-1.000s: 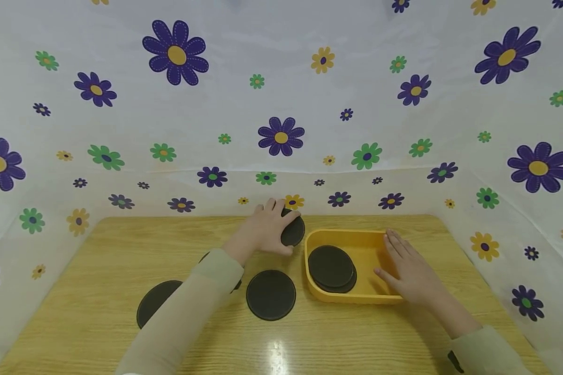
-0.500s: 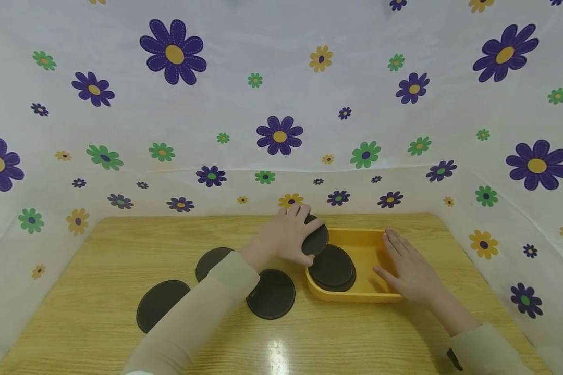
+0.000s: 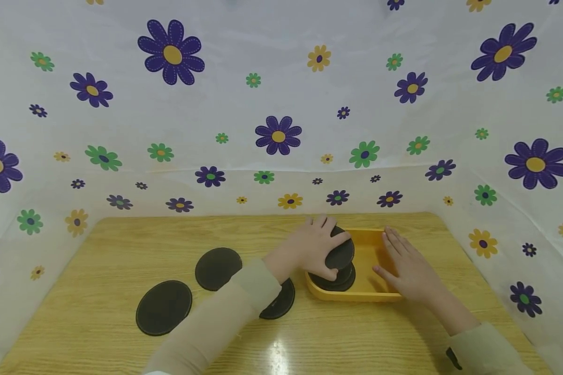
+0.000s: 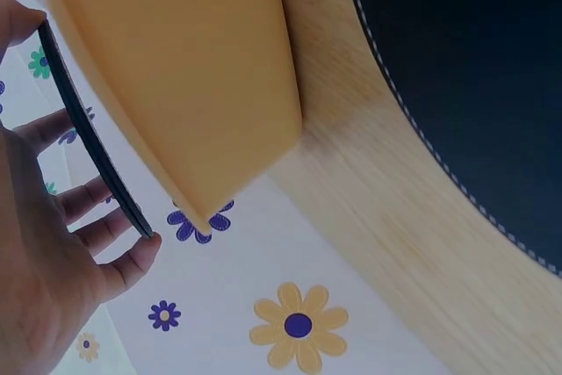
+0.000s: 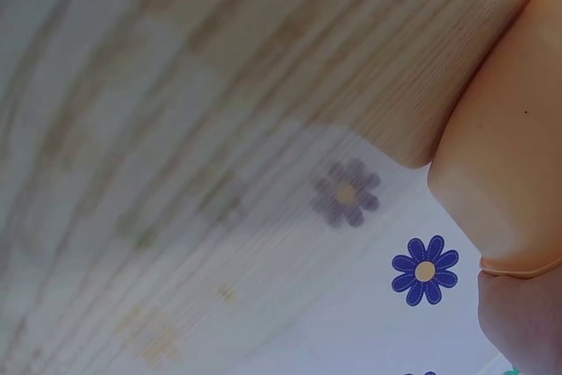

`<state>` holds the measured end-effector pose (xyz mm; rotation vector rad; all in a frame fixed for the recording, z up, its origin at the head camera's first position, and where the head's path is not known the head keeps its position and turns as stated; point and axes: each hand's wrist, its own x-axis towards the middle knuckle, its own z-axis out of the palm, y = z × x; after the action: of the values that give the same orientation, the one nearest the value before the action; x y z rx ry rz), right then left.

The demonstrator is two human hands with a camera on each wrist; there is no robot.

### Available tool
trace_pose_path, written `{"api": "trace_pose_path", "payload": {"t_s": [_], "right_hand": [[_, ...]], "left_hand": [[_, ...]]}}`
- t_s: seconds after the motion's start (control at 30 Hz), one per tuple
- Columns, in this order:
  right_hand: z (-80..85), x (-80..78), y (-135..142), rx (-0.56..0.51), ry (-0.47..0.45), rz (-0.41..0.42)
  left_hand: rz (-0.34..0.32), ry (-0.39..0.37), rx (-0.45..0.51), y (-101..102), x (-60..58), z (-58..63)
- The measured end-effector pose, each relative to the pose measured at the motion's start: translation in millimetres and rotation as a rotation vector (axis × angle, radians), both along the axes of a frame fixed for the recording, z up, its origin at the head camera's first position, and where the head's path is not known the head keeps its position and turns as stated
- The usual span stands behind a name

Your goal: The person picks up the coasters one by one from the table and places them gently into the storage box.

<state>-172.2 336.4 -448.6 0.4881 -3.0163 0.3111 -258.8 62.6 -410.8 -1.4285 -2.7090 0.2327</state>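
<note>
My left hand (image 3: pixel 311 249) grips a round black coaster (image 3: pixel 341 253) by its edges, above the left end of a yellow tray (image 3: pixel 370 297). Below it, other black coasters (image 3: pixel 345 280) lie overlapping in the tray, partly covered by the hand. The left wrist view has the held coaster (image 4: pixel 95 142) edge-on between thumb and fingertips, beside the tray's outer wall (image 4: pixel 184 68). My right hand (image 3: pixel 412 273) rests on the tray's right end with fingers straight and thumb over the inside. Only a bit of that hand (image 5: pixel 525 313) appears in the right wrist view, against the rim.
Left of the tray, three more black coasters lie flat on the wooden table (image 3: pixel 338 333): a far left one (image 3: pixel 164 307), a middle one (image 3: pixel 218 268), and a nearer one (image 3: pixel 282 302) half hidden by the left sleeve. Flower-patterned white cloth (image 3: pixel 234 104) surrounds the table's back and sides.
My left hand has carried the coaster rightward, from beside the tray to over its left end. The sleeve has uncovered the middle coaster. My right hand stays on the tray.
</note>
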Motion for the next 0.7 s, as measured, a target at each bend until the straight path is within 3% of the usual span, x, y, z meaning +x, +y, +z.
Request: {"api": "trace_pose_path", "payload": {"t_s": [0.7], "right_hand": [[1.1, 0.7, -0.7, -0.009, -0.025, -0.013]], "left_hand": [[-0.007, -0.007, -0.064, 17.6, 16.2, -17.4]]}}
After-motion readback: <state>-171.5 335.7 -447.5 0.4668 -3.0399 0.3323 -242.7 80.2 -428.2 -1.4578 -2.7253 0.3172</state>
